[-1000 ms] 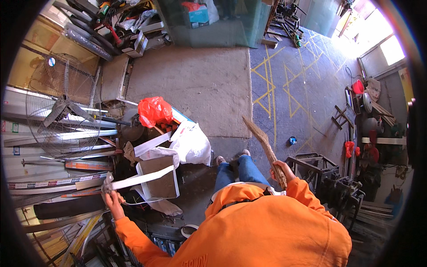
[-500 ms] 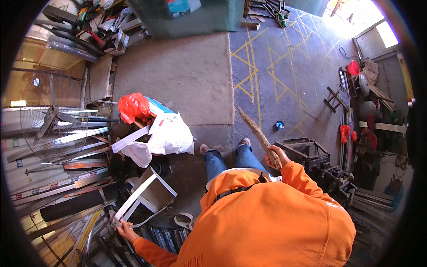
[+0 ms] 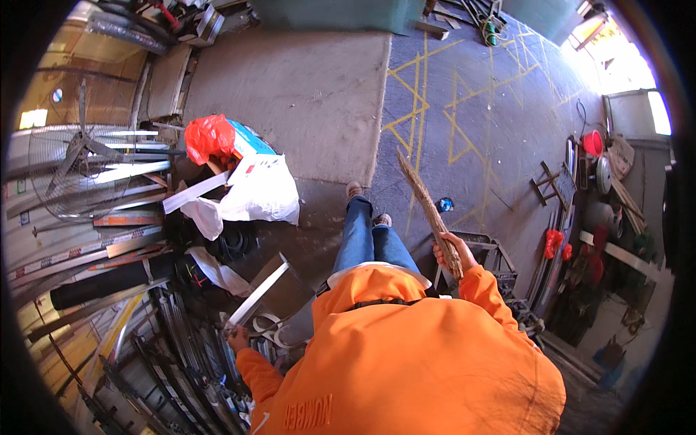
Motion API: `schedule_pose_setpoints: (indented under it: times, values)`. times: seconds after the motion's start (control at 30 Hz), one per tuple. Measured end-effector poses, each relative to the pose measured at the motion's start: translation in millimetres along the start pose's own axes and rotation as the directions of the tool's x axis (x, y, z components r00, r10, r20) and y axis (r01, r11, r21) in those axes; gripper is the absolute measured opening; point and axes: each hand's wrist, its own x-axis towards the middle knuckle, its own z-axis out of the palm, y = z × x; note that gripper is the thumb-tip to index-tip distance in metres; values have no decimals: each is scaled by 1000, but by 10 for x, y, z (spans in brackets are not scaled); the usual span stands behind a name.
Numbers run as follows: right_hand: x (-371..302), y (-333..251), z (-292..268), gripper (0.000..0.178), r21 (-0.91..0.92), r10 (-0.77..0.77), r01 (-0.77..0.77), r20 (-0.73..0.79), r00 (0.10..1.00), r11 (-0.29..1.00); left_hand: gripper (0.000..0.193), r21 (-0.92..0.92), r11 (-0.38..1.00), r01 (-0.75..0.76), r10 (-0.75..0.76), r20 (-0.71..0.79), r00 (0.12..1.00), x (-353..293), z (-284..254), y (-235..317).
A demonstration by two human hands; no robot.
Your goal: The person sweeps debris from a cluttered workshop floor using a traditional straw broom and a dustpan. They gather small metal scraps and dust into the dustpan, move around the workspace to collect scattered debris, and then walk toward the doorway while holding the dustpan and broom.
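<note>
My right hand (image 3: 455, 251), to the right of my legs, is closed around the lower end of a rough, brown, tapering piece of wood (image 3: 420, 192). Its narrow end points forward and slightly left. Low on the left, my left hand (image 3: 236, 338) grips the near end of a white-edged panel (image 3: 262, 291). A dark flat side shows beside its white edge; its exact kind cannot be made out. Pale loops of strap or tubing (image 3: 270, 330) lie close to that hand. Part of the left fingers is hidden.
A white sack (image 3: 262, 192) and a red plastic bag (image 3: 209, 138) stand ahead on the left. Beyond them, a wire-guarded fan (image 3: 76, 170) stands among long metal strips. Right of me is a dark metal frame (image 3: 487, 255); a small blue object (image 3: 444, 204) lies on the floor (image 3: 319, 101).
I have stepped forward, left foot now ahead of right. My left hand has come closer to my body with the panel, which has turned. The wood stays in my right hand.
</note>
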Motion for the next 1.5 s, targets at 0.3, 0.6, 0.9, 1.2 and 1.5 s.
schedule_pose_setpoints:
  times: [0.3, 0.6, 0.9, 1.2, 1.5]
  values:
    - [-189, -1095, 972, 36, -162, -75, 64, -62, 995, 985, 44, 728, 612, 310, -169, -262, 950, -268, 1833, -639]
    - [133, -2235, 2180, 35, -464, -34, 31, 2, 999, 885, 34, 371, 927, 49, 30, -204, 979, -453, 2961, 182]
    - [823, -3228, 2882, 21, -697, -25, -45, -91, 996, 716, 35, 316, 947, -58, 98, -112, 989, -425, 4173, 934]
    - [1906, -4245, 3650, 18, -780, -37, -15, -50, 998, 625, 36, 279, 954, -110, 118, -11, 993, -371, 5480, 1681]
    - [2849, -4742, 3876, 26, -974, -242, 47, -8, 970, 220, 34, 631, 747, -209, 183, 106, 977, 502, 7154, 2335]
